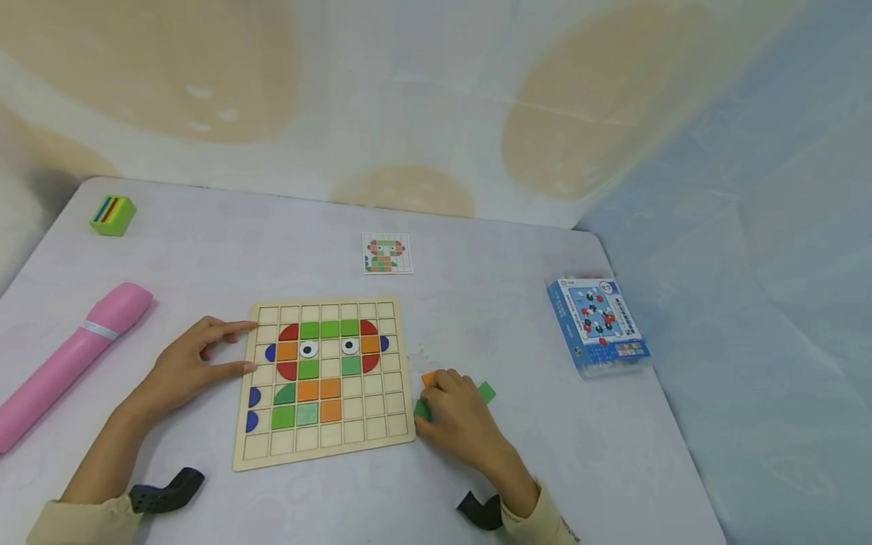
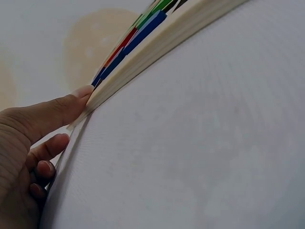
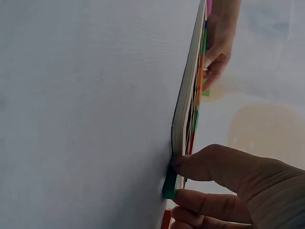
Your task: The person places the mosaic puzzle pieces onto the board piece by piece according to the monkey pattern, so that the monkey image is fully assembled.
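Note:
A wooden grid board lies on the table with coloured tiles set into it: a figure with two eye tiles, red rounded corners, green, orange and blue pieces. My left hand is at its left side, thumb and forefinger spread and fingertips right at the edge; the left wrist view has the thumb against the board's side. Beside the board's lower right edge, my right hand pinches a dark green tile between thumb and forefinger. An orange tile and a green tile show around that hand, partly covered.
Behind the board lies a small picture card with a similar coloured figure. A blue boxed set is on the right. At left are a pink roll and a green striped block. A curtain backs the table.

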Demonstrator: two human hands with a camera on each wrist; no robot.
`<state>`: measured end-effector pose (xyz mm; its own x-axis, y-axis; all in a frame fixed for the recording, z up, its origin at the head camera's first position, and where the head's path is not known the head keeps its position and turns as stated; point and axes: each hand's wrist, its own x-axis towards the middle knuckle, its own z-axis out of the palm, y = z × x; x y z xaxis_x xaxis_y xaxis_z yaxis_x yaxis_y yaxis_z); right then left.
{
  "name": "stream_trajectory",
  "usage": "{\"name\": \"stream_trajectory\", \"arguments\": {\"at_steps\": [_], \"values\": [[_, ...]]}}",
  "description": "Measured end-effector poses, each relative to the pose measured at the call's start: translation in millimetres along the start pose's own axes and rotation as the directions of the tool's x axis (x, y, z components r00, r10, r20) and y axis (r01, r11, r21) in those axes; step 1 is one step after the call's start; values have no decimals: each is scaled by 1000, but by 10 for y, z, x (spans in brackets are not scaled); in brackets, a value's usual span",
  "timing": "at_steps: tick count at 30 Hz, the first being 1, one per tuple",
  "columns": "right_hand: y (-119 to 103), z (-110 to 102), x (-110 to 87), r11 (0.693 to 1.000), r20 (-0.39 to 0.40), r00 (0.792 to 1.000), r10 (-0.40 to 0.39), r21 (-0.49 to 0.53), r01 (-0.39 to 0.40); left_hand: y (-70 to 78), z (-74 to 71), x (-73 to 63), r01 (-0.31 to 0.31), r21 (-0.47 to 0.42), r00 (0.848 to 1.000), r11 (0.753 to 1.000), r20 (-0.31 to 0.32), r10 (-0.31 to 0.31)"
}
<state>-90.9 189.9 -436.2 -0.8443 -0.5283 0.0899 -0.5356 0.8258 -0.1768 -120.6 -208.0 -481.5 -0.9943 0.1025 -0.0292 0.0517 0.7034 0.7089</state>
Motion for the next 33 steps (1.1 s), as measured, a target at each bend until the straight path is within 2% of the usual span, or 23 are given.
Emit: {"name": "stream_trajectory", "arguments": {"at_steps": [6,11,14,19,26,33], "values": [[35,-18,14,999,-31,999,-30,12,30,-21,-1,11,-1,-2,1000,1000,5,1],[-79,-76,149,988,-47,991,-123,87,127,-40,-22,1,2,-6,1000,1000,-3,-2],[-206,-73,273,973,-2,979,-202,113,201,-53,-17,3,4,-9,1000,1000,-6,-5],[-410,-30,452,958,88,954,-288,48,284,-64,12,23,-6,-20,1000,1000,-4,6],[-546,34,554,950,140,945,-296,-64,307,-32,30,21,-7,-19,1000,1000,-2,7],[-598,86,552,960,97,955,-279,7,280,1,-10,1,-5,-10,1000,1000,-6,5]]}}
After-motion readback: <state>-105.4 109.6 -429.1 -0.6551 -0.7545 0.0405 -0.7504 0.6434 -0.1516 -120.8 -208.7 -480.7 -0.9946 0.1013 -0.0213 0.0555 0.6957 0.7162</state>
